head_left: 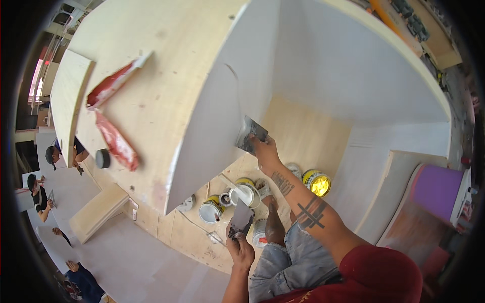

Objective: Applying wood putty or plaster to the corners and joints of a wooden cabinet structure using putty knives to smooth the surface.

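My right hand (266, 151) grips a flat putty spreader (251, 134), its thin blade against or very close to the white-coated side panel (209, 116). A thin curved line marks the panel above the blade. Lower down, my left hand (240, 250) is closed around a second, dark-smeared putty spreader (243, 218), held upright in front of my body. Just beyond that blade stands an open can of white paste (241, 195) with a pale stick across it.
Paint cans stand on the wooden floor, among them a lidded can (209, 212) and one with bright yellow (319, 184). Two squeezed red tubes (117, 141) and a black round cap (102, 158) lie on the pale wooden surface. Several people work at far left.
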Tool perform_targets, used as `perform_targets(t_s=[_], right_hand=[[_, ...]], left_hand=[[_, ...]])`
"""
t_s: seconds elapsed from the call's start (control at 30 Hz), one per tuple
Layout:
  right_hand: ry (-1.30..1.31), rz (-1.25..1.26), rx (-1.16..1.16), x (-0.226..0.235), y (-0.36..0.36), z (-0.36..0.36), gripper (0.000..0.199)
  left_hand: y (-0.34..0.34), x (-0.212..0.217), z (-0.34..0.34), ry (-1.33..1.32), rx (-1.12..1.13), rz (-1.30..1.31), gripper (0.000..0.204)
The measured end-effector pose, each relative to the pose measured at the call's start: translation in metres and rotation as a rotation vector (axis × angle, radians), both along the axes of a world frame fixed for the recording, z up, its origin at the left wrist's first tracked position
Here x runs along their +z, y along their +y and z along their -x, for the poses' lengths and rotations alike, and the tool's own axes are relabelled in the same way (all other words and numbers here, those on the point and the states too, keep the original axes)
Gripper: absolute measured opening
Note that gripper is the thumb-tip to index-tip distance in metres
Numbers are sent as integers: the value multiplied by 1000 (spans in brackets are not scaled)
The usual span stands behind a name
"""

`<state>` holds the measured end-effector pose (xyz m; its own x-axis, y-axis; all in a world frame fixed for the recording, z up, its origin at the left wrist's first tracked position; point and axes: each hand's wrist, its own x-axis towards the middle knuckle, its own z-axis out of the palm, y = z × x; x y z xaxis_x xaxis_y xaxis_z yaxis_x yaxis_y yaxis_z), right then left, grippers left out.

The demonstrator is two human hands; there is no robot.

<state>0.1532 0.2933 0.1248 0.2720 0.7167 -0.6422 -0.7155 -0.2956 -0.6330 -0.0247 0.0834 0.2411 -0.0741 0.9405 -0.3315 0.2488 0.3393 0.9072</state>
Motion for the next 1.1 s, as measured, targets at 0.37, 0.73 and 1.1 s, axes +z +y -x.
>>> perform_targets(t_s=[0.37, 0.73, 1.1], right_hand=[[-183, -166, -10, 198, 23, -33, 28], [-931, -619, 97, 333, -11, -4, 32], [-1350, -1378, 706, 278, -137, -51, 49]], left_hand=[[22, 25, 9, -97, -138, -142, 42], [54, 47, 7, -464, -78, 85, 41], [108, 128, -6, -1284, 27, 642, 36]])
